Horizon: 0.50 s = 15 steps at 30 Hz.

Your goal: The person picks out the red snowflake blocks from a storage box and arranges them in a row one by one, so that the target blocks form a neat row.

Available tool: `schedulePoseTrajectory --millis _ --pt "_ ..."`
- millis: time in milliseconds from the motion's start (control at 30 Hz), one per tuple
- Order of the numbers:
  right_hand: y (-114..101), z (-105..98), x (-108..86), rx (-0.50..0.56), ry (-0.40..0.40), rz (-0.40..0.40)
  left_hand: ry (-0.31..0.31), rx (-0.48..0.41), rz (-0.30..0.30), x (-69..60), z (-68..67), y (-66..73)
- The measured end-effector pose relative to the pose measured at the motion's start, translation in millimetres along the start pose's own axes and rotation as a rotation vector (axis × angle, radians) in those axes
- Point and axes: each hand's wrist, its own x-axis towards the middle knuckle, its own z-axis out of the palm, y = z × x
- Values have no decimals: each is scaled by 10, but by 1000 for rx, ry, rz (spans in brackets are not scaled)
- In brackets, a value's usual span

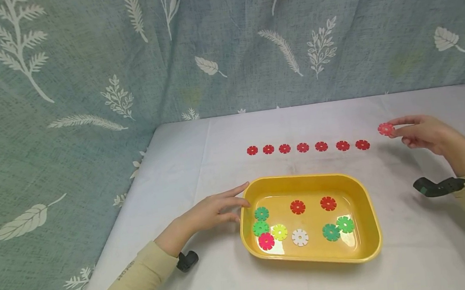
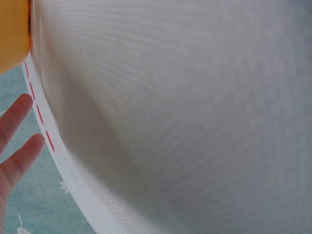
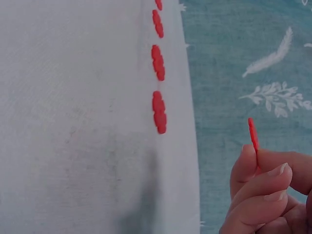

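Note:
Between thumb and fingertips my right hand [image 1: 427, 134] pinches a red notched plastic disc [image 1: 386, 129], held above the table past the right end of a row. In the right wrist view the pinched disc [image 3: 252, 134] shows edge-on. That row is several red discs [image 1: 321, 146] lying flat on the white cloth. My left hand [image 1: 215, 209] lies at the left rim of a yellow tray [image 1: 315, 260], its fingers extended and touching the edge. Inside the tray are red, green, yellow, pink and white notched discs, among them a white disc [image 1: 300, 237] and a yellow disc [image 1: 279, 232].
A white cloth [image 1: 201, 166] covers the table. Behind it and to the left hangs a blue-green curtain [image 1: 226, 33] with white leaf prints. A black wrist device [image 1: 440, 186] sits under the right forearm, another [image 1: 187, 261] by the left.

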Motion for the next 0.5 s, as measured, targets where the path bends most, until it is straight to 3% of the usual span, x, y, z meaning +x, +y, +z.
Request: schedulePoseTrajectory --millis 500 --pt "204 5 195 -163 65 68 2 3 3 0 6 -15"
